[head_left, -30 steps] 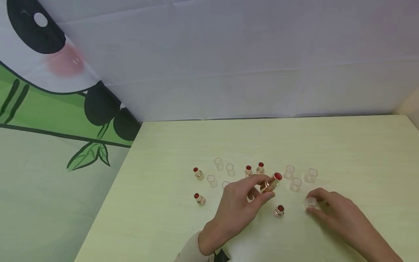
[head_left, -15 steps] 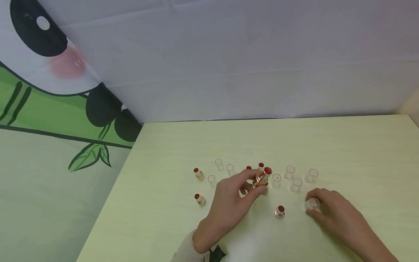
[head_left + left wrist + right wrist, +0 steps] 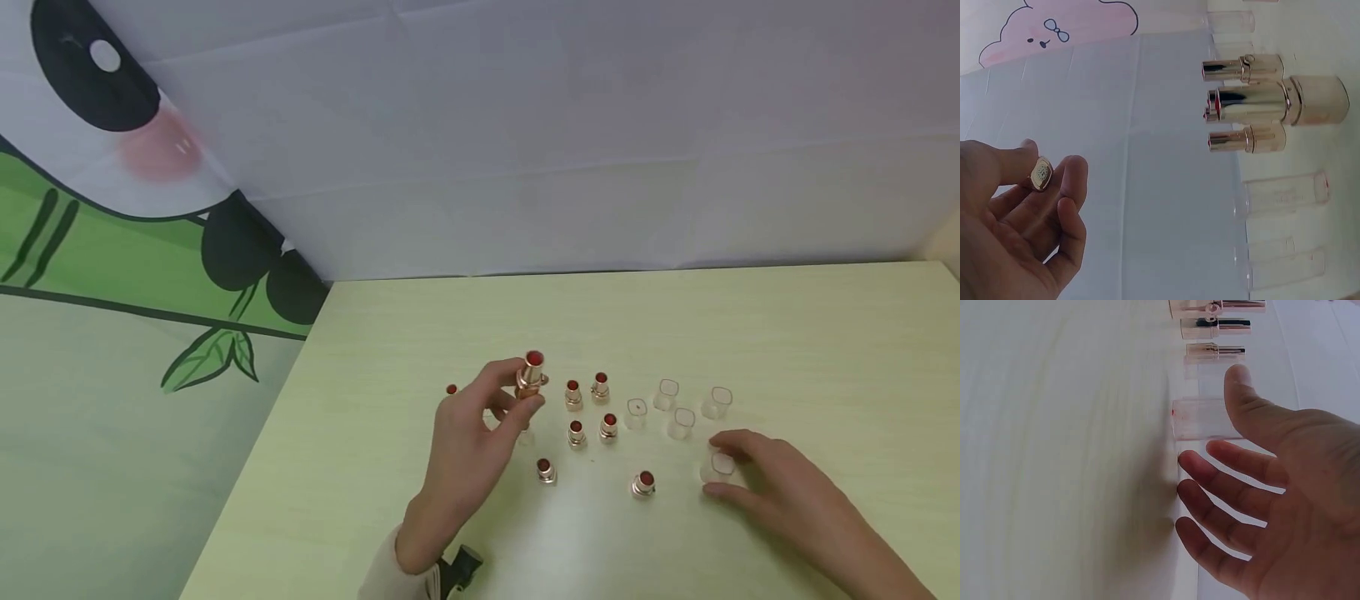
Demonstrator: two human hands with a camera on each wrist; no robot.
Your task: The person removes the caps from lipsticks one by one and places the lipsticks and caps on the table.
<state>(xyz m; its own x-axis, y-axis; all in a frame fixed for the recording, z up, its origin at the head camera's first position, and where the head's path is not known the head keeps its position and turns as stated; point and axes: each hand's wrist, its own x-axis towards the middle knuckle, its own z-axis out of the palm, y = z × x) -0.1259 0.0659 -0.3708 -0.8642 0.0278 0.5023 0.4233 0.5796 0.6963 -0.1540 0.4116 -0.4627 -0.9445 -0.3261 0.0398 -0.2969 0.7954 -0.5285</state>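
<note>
In the head view my left hand (image 3: 465,450) pinches a gold lipstick (image 3: 532,372) upright above the table, its red end up. The left wrist view shows only that lipstick's base (image 3: 1041,174) between thumb and fingers. My right hand (image 3: 780,487) is beside a clear lipstick cap (image 3: 721,465) standing on the table, with thumb and forefinger on either side of it. From the right wrist, the fingers (image 3: 1225,512) look spread and loose, and the thumb overlaps the cap (image 3: 1200,419). Whether the thumb touches it, I cannot tell.
Several gold lipsticks (image 3: 608,427) stand mid-table, one (image 3: 643,484) nearer the front. More clear caps (image 3: 666,395) stand right of them. Another lipstick (image 3: 452,389) and a cap are partly hidden behind my left hand. A white cloth wall (image 3: 570,167) borders the table's back edge.
My left hand has carried its lipstick leftward, uncovering the lipsticks standing mid-table. The right hand has stayed near its cap, and its fingers have loosened around it.
</note>
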